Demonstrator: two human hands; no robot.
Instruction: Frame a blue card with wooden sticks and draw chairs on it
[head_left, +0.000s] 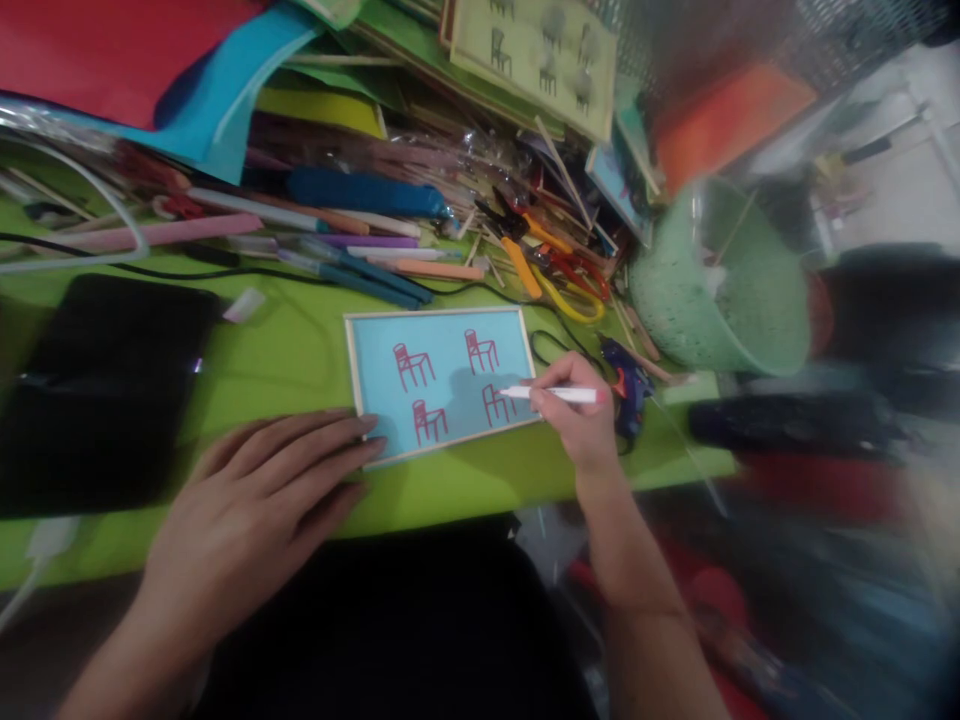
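A light blue card [454,400] with a thin pale wooden frame lies on the green tabletop. Several red chairs are drawn on it; the lower right one shows fewer lines than the others. My right hand [576,410] grips a white marker [559,394] with a pinkish end, its tip at that lower right drawing. Flat and with fingers stretched out, my left hand [277,495] rests its fingertips on the card's lower left corner.
Left of the card lies a black tablet [105,390]. Behind are pens, sticks, orange-handled pliers [517,262] and yellow-handled scissors [574,300]. A glue gun [628,385] and a green basket [720,290] stand to the right. The table's front edge is close to me.
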